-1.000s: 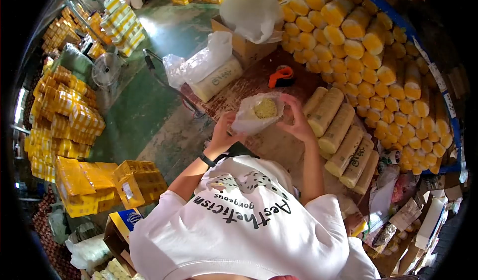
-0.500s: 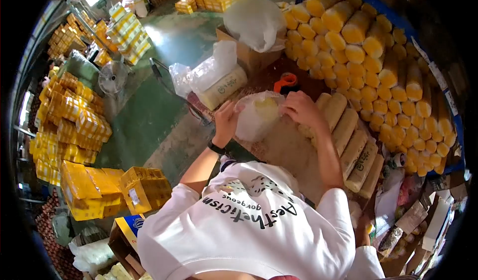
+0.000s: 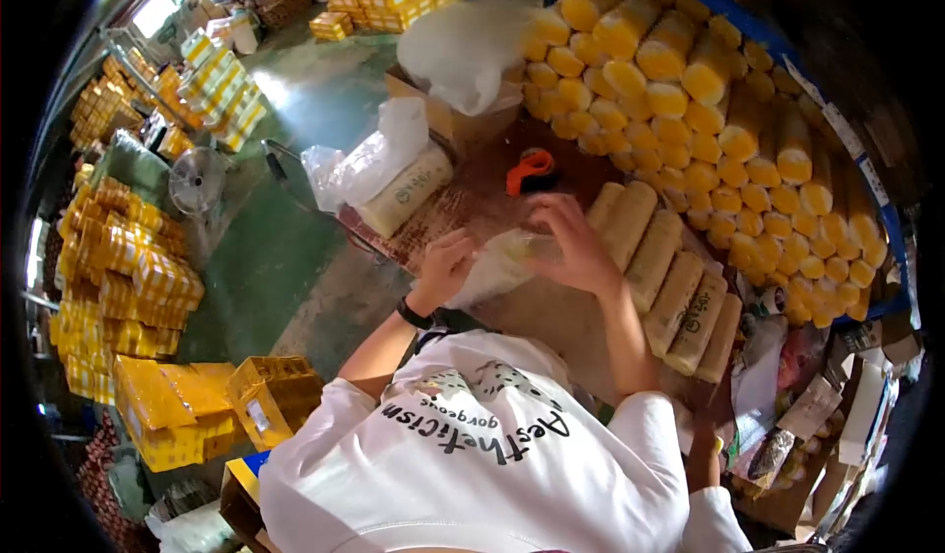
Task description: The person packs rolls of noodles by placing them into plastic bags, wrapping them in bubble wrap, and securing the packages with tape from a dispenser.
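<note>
A clear plastic bag (image 3: 497,266) with something pale yellow at its far right part lies between my hands, over the work surface. My left hand (image 3: 448,266), below a black wristband, has its fingers curled on the bag's left edge. My right hand (image 3: 576,243) arches over the bag's right side with fingers bent and apart; its thumb side is close to the film. Just beyond the right hand sits an orange and black tape dispenser (image 3: 532,171). To the right lie several wrapped pale rolls (image 3: 645,258) side by side, some with green print.
A printed pale pack (image 3: 406,191) under loose plastic is at the far left of the surface, by a cardboard box (image 3: 472,125). Yellow-ended rolls (image 3: 709,110) are stacked on a blue rack at right. Taped boxes (image 3: 162,405) and a fan (image 3: 198,180) stand left.
The bag has dropped lower and flattened between my hands. My right hand's fingers have come apart from their grip on its edge. The whole view has shifted slightly.
</note>
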A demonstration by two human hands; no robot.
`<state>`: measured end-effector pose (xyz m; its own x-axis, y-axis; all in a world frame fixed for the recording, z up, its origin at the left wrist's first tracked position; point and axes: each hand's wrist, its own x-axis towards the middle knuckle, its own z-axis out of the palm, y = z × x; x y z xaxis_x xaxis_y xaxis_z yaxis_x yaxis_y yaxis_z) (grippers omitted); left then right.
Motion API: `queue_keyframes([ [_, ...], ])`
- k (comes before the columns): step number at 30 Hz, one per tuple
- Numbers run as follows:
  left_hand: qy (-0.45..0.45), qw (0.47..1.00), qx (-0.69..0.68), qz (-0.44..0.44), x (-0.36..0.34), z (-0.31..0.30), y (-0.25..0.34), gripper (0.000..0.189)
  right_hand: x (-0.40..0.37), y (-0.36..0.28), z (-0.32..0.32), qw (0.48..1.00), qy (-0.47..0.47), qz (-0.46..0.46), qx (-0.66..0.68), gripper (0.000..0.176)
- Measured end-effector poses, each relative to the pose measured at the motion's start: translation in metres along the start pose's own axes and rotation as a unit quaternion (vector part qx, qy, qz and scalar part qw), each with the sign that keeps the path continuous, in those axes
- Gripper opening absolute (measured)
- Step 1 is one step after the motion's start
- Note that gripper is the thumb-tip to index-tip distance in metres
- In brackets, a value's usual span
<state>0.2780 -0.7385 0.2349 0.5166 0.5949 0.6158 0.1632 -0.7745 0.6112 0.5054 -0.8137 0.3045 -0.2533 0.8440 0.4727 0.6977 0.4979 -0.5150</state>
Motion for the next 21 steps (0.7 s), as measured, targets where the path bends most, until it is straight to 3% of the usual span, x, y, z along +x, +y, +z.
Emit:
queue_keyframes([
  [1,-0.060,0.997,-0.023,-0.033,-0.003,0.004,0.007,0.007,0.006,-0.011,-0.001,1.000,0.010,-0.016,0.018,0.036],
  [4,-0.041,0.997,-0.059,-0.010,0.009,0.014,0.010,0.007,0.005,-0.014,0.026,0.996,-0.039,-0.072,-0.041,0.035],
  [7,-0.058,0.995,-0.070,-0.035,0.007,0.019,0.010,0.008,0.008,0.004,0.057,0.990,-0.129,0.045,-0.021,0.032],
  [9,-0.092,0.991,-0.068,-0.068,0.003,0.016,0.000,0.009,0.007,0.009,0.061,0.993,-0.110,0.032,0.018,0.026],
  [12,-0.072,0.956,-0.241,-0.151,-0.020,0.008,-0.031,0.017,0.004,0.008,0.059,0.997,-0.078,0.003,0.013,0.017],
  [15,-0.089,0.922,-0.308,-0.219,-0.031,-0.023,-0.058,0.044,-0.008,0.012,0.057,0.998,-0.057,0.015,0.038,0.012],
  [16,-0.168,0.953,-0.182,-0.174,-0.039,-0.025,-0.075,0.060,-0.011,0.015,0.056,0.997,-0.049,0.026,0.054,0.011],
  [17,-0.198,0.972,-0.056,-0.112,-0.057,-0.022,-0.091,0.054,-0.015,0.017,0.055,0.994,-0.051,0.060,0.073,0.011],
  [19,-0.244,0.949,0.198,0.015,-0.086,-0.016,-0.112,0.041,-0.024,0.021,0.055,0.984,-0.057,0.126,0.110,0.012],
  [21,-0.263,0.953,0.135,-0.073,-0.096,-0.016,-0.122,0.033,-0.032,0.023,0.051,0.989,-0.030,0.110,0.099,0.010],
])
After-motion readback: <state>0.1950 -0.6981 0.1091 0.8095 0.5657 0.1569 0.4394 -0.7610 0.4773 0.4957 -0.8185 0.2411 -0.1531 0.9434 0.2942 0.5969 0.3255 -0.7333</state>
